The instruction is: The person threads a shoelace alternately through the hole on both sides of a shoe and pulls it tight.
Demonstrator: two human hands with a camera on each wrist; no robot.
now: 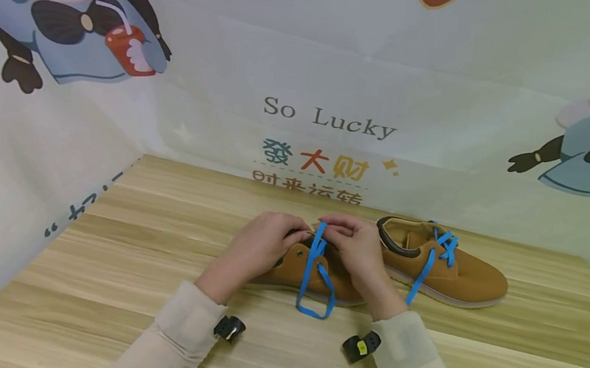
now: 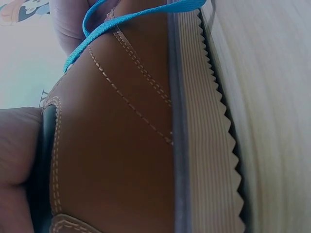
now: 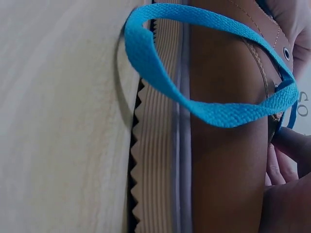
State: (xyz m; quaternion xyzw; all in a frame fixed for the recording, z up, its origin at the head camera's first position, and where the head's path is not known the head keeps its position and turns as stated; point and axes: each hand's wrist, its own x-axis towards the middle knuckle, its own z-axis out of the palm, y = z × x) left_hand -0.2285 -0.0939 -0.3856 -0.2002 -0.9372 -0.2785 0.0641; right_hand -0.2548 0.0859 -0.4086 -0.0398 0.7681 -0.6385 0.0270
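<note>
A brown shoe (image 1: 282, 279) stands on the table between both hands, toe to the right and partly covered by them. A flat blue shoelace (image 1: 308, 276) rises over its eyelet flap and hangs in a loop down the near side; the loop (image 3: 218, 114) shows large in the right wrist view. My left hand (image 1: 259, 244) grips the shoe's upper edge by the opening, its fingers (image 2: 17, 155) at the dark collar. With thumb and fingers at the top of the flap, my right hand (image 1: 361, 252) pinches the lace; the exact contact is partly hidden.
A matching brown shoe (image 1: 473, 279) with a blue lace (image 1: 421, 278) stands to the right, just beyond my right hand. Behind the wooden table (image 1: 93, 269) hangs a printed cloth (image 1: 321, 69), which also runs along both sides.
</note>
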